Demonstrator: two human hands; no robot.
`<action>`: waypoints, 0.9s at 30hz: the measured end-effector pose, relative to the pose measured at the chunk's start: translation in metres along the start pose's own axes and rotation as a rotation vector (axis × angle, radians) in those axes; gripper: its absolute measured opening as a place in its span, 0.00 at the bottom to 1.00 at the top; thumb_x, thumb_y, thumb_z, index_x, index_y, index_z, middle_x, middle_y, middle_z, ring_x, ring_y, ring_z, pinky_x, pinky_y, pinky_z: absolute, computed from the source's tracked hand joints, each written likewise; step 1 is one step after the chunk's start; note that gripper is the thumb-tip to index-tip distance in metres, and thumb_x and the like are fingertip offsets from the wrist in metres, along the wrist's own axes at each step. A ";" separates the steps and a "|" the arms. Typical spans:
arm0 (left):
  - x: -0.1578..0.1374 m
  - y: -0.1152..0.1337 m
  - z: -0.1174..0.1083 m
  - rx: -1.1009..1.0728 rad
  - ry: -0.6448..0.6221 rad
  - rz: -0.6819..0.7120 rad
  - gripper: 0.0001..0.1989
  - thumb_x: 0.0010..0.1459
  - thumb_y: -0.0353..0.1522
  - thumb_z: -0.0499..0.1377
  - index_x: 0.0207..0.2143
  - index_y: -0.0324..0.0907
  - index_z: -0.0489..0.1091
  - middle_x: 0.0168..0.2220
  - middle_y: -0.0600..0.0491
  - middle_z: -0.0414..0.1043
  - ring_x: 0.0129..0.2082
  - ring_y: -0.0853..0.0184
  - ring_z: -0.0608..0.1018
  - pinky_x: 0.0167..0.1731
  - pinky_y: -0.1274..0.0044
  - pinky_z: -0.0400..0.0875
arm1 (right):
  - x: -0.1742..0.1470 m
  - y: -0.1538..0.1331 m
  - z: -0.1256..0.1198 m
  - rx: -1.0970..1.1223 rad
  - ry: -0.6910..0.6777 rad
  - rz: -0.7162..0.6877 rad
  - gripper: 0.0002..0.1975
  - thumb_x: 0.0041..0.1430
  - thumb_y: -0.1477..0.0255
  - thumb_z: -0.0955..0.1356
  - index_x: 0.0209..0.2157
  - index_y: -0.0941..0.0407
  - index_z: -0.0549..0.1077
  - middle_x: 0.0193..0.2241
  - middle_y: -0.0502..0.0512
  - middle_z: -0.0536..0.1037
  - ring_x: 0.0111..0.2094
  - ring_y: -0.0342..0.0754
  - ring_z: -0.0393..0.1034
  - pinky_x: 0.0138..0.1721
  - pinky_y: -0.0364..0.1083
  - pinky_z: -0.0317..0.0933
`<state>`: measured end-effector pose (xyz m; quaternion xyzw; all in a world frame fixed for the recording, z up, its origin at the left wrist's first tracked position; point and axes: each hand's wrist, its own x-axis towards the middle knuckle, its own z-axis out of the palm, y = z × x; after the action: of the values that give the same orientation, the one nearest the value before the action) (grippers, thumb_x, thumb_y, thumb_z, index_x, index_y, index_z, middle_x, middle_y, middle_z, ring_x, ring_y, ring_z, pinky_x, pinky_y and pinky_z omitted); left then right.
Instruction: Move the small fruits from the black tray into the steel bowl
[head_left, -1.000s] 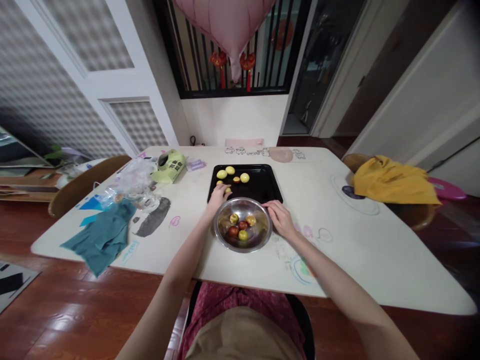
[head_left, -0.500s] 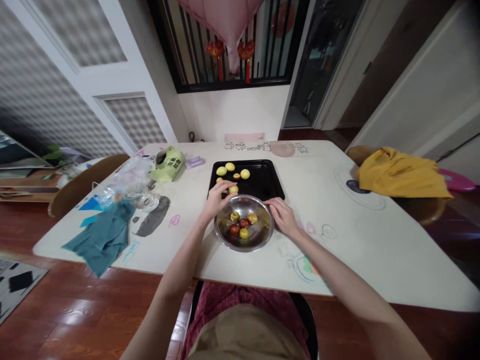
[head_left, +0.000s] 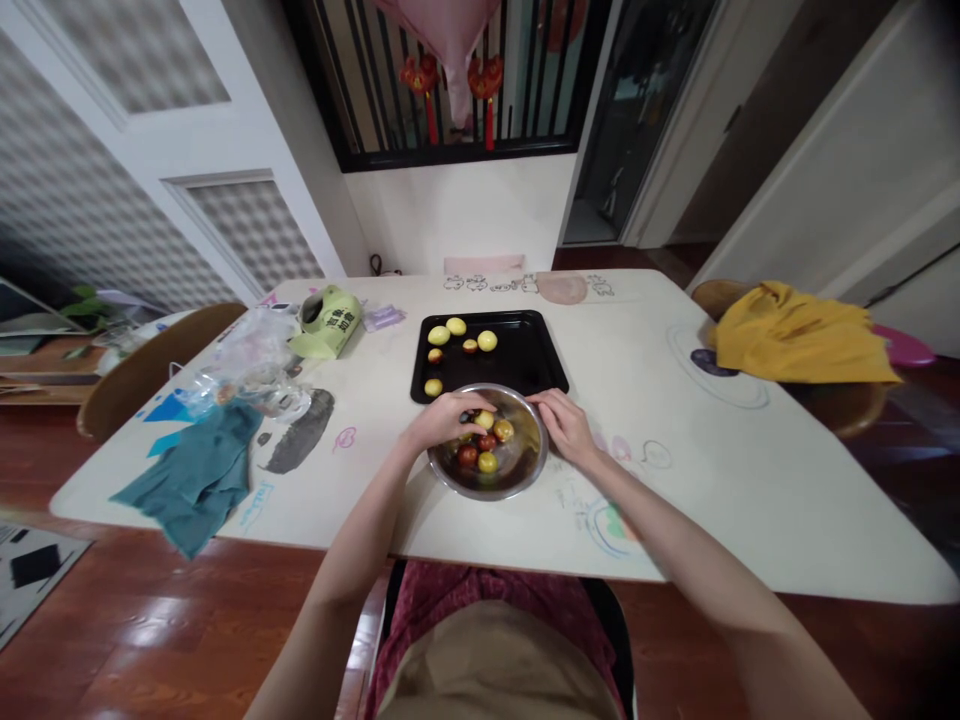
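A shiny metal bowl stands on the table in front of me, with several yellow and red-brown round fruits in its bottom. My left hand reaches over the left rim, its fingers closed round a yellow fruit inside the bowl. At the right rim, my right hand holds the bowl's edge with thumb and fingers. Behind the bowl lies a black baking tray; several yellow fruits and small red-brown ones sit on its left half.
On the left of the white table are a green container, clear plastic packaging and a teal cloth. A yellow garment hangs over a chair at the right. The table's front edge runs close to my body.
My left hand has carried a yellow fruit from the tray's front left, toward me, into the bowl. My right hand stays at the bowl's rim. The view has shifted slightly.
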<state>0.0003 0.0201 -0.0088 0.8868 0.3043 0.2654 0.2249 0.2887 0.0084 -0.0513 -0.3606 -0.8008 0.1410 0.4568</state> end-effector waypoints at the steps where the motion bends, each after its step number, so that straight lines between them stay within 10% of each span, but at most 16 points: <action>1: 0.000 0.000 0.001 0.013 -0.007 -0.001 0.18 0.60 0.33 0.72 0.52 0.42 0.80 0.51 0.44 0.83 0.53 0.55 0.83 0.58 0.65 0.77 | 0.000 0.000 0.000 0.000 0.001 0.001 0.20 0.78 0.64 0.57 0.48 0.53 0.78 0.40 0.59 0.80 0.43 0.55 0.75 0.47 0.55 0.71; 17: 0.000 0.002 0.002 0.054 -0.035 -0.030 0.13 0.66 0.37 0.66 0.50 0.42 0.81 0.51 0.46 0.83 0.52 0.59 0.83 0.57 0.71 0.75 | -0.001 0.002 0.001 0.000 0.039 -0.014 0.19 0.79 0.64 0.57 0.47 0.52 0.78 0.39 0.58 0.81 0.42 0.54 0.76 0.45 0.54 0.71; 27: 0.002 -0.004 -0.009 -0.157 0.311 -0.063 0.11 0.70 0.36 0.62 0.47 0.40 0.80 0.47 0.46 0.83 0.47 0.62 0.84 0.51 0.72 0.78 | -0.001 0.003 0.001 0.009 0.037 -0.032 0.17 0.78 0.65 0.58 0.47 0.52 0.77 0.40 0.58 0.81 0.42 0.54 0.76 0.45 0.54 0.70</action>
<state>-0.0056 0.0263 -0.0039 0.8047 0.3414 0.4150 0.2521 0.2896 0.0096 -0.0537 -0.3482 -0.7972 0.1306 0.4756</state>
